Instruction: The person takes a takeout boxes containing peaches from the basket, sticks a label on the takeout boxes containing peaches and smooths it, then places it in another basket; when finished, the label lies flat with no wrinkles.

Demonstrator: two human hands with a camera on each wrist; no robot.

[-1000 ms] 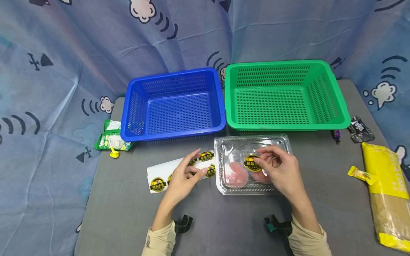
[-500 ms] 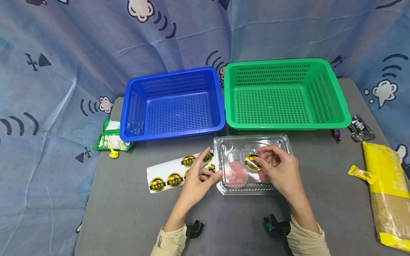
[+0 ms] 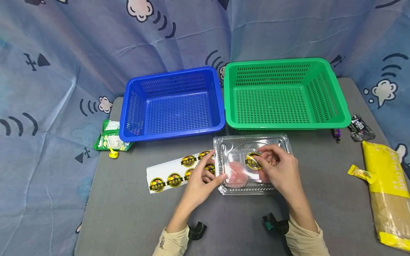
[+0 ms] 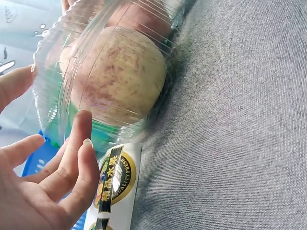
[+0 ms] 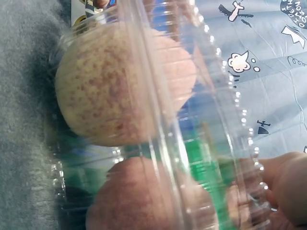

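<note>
Labelling, seemingly: right hand (image 3: 283, 170) pinched sticker (image 3: 252, 161) over clear box (image 3: 250, 191) (left hand (image 3: 201, 181), fingers spread); next probably needed flat pressing.

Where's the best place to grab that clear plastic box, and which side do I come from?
Probably by the short ends of the clear plastic box, coming in from left and right together, under the rim. It lies flat, wider than it is deep, and the green basket stands close behind its far edge.
</note>
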